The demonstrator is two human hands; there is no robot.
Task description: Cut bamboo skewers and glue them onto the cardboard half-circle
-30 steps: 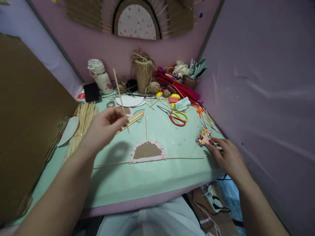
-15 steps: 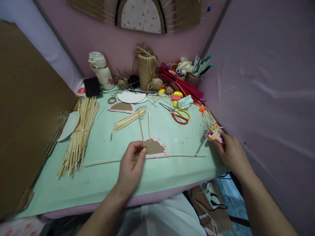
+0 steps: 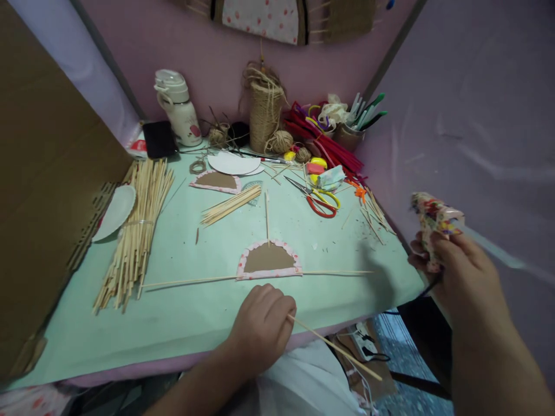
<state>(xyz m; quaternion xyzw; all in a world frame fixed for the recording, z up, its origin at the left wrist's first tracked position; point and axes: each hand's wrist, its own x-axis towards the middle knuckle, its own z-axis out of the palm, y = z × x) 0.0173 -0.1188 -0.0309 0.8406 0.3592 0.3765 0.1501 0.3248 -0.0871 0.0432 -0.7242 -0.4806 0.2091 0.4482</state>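
Note:
My left hand (image 3: pixel 263 326) is closed around one end of a thin wooden stick (image 3: pixel 336 349), which points down to the right over the table's front edge. At the far right my right hand (image 3: pixel 462 266) grips a glue gun (image 3: pixel 433 222) covered in colourful patterned wrapping, with a clear glue stick (image 3: pixel 494 245) jutting from its back. Beyond my left hand lies a cardboard half-circle (image 3: pixel 271 258) edged in pink spotted fabric. One stick (image 3: pixel 267 219) rises from the top of its arc, while a left stick (image 3: pixel 191 282) and a right stick (image 3: pixel 338 272) extend from its flat side.
A large bundle of sticks (image 3: pixel 136 231) and a smaller pile (image 3: pixel 232 205) lie left of centre. Scissors (image 3: pixel 318 196) rest beyond the half-circle. Along the back stand a white bottle (image 3: pixel 177 110), a twine roll (image 3: pixel 264 112) and a pen cup (image 3: pixel 349 136). A cardboard panel (image 3: pixel 43 190) borders the left.
My right hand has lifted the glue gun off the table and moved it right. My left hand has come down toward me, turning its stick from upright to pointing down right.

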